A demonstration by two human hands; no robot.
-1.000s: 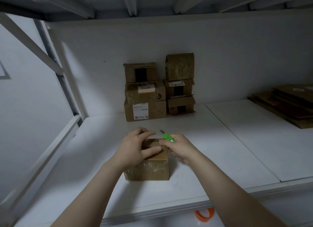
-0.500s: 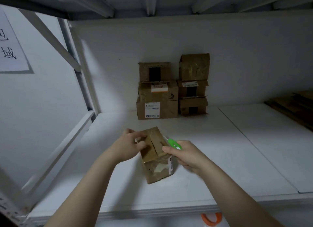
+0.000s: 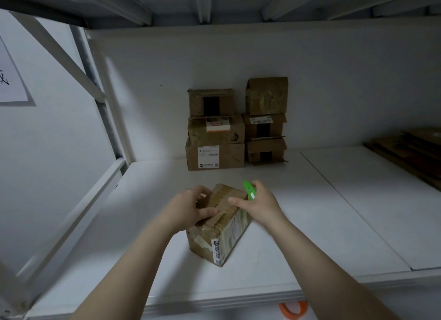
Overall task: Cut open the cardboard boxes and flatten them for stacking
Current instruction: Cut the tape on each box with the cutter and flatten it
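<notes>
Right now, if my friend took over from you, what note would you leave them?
Left hand: grips the top of the small box on the shelf.
Right hand: holds the green cutter, one finger touching the box top.
Done: flat cardboard is piled at the far right.
Left: this box is not flattened, and I cannot tell whether its tape is cut. Six stacked boxes wait against the back wall.
</notes>
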